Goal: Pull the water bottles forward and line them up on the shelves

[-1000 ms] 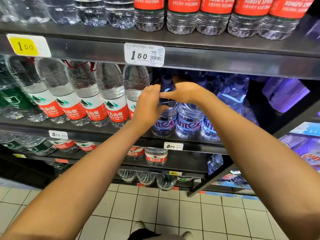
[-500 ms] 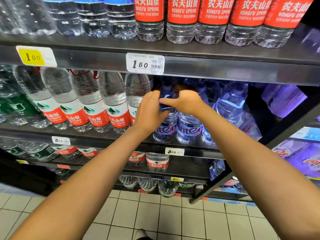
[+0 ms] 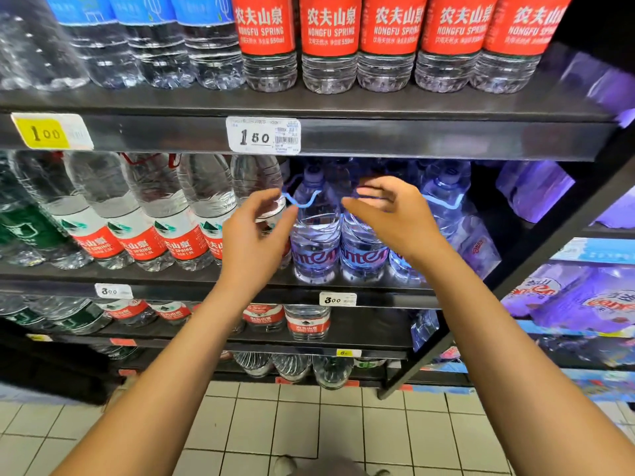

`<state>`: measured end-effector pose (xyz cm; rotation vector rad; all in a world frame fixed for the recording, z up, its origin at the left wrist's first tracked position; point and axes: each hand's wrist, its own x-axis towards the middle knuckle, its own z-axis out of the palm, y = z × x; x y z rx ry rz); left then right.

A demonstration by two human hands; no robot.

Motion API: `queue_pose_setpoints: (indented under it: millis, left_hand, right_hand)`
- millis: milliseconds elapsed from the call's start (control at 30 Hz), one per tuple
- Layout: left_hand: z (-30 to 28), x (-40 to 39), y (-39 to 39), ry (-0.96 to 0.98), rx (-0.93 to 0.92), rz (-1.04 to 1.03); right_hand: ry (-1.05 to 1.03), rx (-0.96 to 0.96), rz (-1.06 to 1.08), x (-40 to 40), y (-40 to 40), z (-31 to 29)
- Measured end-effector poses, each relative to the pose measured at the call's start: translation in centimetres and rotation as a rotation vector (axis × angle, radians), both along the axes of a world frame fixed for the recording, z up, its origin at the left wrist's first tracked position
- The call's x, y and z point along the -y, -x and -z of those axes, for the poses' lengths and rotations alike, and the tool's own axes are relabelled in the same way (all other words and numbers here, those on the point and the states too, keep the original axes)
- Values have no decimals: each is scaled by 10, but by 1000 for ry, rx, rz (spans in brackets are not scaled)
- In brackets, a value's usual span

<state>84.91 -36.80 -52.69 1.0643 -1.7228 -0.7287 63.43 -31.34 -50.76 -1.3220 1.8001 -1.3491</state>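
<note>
Tall blue-tinted water bottles stand at the front of the middle shelf (image 3: 206, 289). My left hand (image 3: 256, 235) is in front of the leftmost blue bottle (image 3: 314, 235), fingers apart, fingertips right by its wavy blue carry strap (image 3: 304, 202). Fingers spread and holding nothing, my right hand (image 3: 388, 214) hovers in front of the second blue bottle (image 3: 362, 255). A third blue bottle (image 3: 446, 204) stands to the right, partly behind my right wrist. Large red-labelled bottles (image 3: 137, 242) lean in a row to the left.
The upper shelf (image 3: 429, 140) carries small red-labelled bottles (image 3: 330, 32) and blue-labelled ones (image 3: 147, 18) just above my hands. Purple-wrapped bottle packs (image 3: 584, 300) fill the rack at right. Lower shelves hold more bottles (image 3: 307, 324). White floor tiles (image 3: 309, 427) lie below.
Both hands have let go of the blue bottle's neck and drawn back toward me, fingers now spread. The view has tilted slightly downward on the shelves.
</note>
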Motion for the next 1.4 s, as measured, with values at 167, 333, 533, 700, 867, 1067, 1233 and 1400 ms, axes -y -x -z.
queue_pose_setpoints:
  millis: [167,333,533,700,867,1067,1233,1400]
  left_hand:
    - [2,-20,-36,-144,-178,24]
    - [24,-61,-76,-300,-259,-63]
    - [59,-156,-99,-384,-316,-259]
    - [76,-259,-101,-457,-424,-556]
    - [86,-351,-105,-470,-490,-819]
    - [91,-432,-124,-453,-554,-1045]
    - [95,-489,-149,-447,-628,-1221]
    - [93,-524,-184,-439,-657,-1319]
  right_hand:
    - [37,157,-33,-35,5,3]
    - [29,243,-131,-61,-1,19]
    - [-81,246,-377,-101,-8,54]
    - [-196,247,-628,-122,-20,87]
    - [-251,250,-854,-135,-52,111]
    - [-319,199,-1056,-150,-110,122]
    - [-376,173,-1158,-174,-177,125]
    - [-399,125,-1243,-196,-240,127]
